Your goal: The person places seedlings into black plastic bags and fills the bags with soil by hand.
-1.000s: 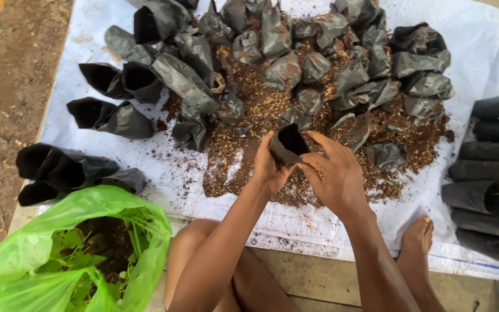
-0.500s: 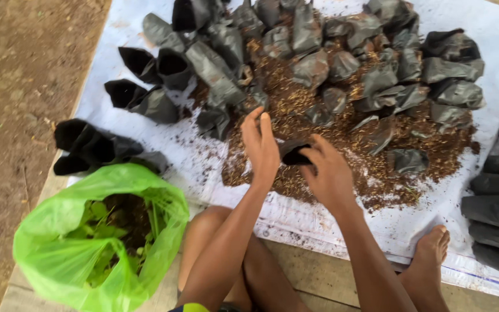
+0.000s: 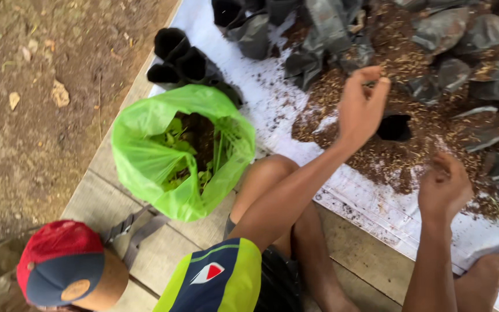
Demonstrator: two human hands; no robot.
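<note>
Hands (image 3: 362,107) lifted off black bag (image 3: 394,127), soil (image 3: 411,156) between

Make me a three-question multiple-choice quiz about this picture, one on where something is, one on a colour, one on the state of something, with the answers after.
1. Where does the green plastic bag sit?
A. on the soil heap
B. beside the person's knee, near the sheet's edge
C. in the right hand

2. What colours is the cap?
A. red and dark blue
B. white
C. all green

3. How is the small black bag standing in the soil heap?
A. tied shut
B. folded flat
C. mouth open

Answers: 1 B, it stands by the bent knee at the white sheet. 2 A, red crown, dark blue brim. 3 C, its dark opening gapes between the left hand and right hand, neither holding it.
</note>
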